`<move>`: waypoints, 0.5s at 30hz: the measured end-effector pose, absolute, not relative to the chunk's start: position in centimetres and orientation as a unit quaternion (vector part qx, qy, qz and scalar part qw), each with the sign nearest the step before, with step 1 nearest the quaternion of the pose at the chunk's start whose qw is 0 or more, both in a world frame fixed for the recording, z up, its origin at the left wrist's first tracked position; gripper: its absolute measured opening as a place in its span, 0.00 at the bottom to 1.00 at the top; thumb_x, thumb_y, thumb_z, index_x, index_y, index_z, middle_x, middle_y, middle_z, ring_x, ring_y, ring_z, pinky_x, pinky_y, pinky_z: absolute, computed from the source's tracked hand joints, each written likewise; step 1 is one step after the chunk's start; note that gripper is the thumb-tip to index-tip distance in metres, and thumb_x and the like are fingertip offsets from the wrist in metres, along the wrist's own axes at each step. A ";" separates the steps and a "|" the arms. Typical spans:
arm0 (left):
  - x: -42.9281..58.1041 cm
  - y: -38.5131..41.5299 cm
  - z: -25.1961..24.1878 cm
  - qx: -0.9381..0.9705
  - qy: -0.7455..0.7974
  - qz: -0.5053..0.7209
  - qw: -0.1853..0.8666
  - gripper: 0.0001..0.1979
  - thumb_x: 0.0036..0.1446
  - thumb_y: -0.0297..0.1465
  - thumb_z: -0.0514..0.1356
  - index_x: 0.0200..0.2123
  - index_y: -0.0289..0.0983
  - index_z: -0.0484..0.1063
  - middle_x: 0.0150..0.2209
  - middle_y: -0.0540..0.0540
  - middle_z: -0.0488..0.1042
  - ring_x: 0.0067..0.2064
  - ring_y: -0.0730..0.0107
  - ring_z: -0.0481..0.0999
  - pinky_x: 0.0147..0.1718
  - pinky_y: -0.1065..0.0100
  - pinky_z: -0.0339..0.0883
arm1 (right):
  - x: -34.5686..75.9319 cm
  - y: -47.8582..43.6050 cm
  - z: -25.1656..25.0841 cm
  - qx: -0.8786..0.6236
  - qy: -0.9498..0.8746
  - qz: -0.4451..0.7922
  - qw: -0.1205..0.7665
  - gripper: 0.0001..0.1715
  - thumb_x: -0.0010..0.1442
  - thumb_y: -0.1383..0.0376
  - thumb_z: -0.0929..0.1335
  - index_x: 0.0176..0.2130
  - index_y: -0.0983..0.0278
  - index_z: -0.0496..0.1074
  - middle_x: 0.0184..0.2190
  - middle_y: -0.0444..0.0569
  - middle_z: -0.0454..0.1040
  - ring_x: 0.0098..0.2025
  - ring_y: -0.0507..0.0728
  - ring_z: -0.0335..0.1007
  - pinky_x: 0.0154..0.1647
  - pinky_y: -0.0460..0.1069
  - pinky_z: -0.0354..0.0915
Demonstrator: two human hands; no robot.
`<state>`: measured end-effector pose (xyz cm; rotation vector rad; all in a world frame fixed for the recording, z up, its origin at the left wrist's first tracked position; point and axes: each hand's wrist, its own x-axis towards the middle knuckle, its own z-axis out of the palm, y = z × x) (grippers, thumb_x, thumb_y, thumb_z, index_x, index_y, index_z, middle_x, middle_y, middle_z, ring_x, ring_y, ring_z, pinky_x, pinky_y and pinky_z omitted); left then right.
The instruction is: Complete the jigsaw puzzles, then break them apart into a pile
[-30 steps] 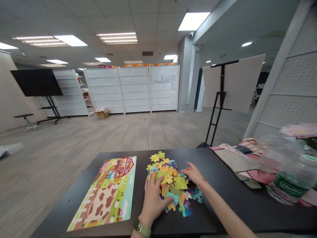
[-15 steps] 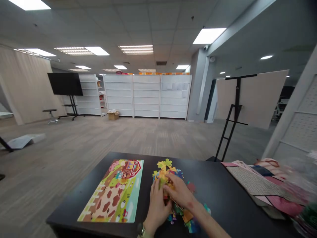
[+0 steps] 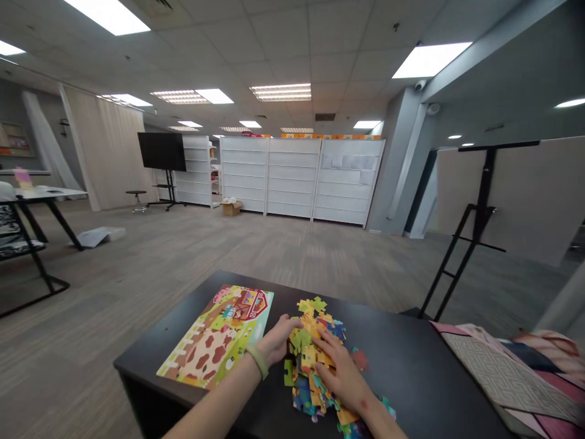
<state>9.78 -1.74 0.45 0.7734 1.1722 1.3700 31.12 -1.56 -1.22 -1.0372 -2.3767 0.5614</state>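
A heap of colourful jigsaw pieces (image 3: pixel 311 356) lies on the dark table (image 3: pixel 393 341). At the heap's left edge, my left hand (image 3: pixel 280 339) touches the pieces with its fingertips; whether a piece is pinched there is hidden. My right hand (image 3: pixel 339 369) rests on the right side of the heap, fingers spread, over yellow and orange pieces. To the left lies a farm picture sheet (image 3: pixel 214 341) with a red barn and a cow pattern, its lower right part behind my left forearm.
Folded pink and grey cloths (image 3: pixel 507 372) lie on the table's right side. Beyond it stand a black easel (image 3: pixel 479 213) with a pale board, white shelves (image 3: pixel 292 177), a screen (image 3: pixel 162 151) and a cardboard box (image 3: pixel 231 208).
The view has turned left. My left hand has moved from the near side of the heap to its left edge, uncovering more pieces. My right hand has spread its fingers across the pile.
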 end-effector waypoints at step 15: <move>13.0 -0.9 2.6 0.475 0.484 0.477 0.558 0.29 0.37 0.28 0.74 0.46 0.32 0.73 0.40 0.40 0.81 0.41 0.54 0.82 0.41 0.58 0.76 | 30.0 -1.9 -1.5 -0.383 -0.829 0.163 0.372 0.51 0.54 0.54 0.73 0.68 0.63 0.53 0.72 0.60 0.46 0.73 0.68 0.38 0.71 0.66 0.46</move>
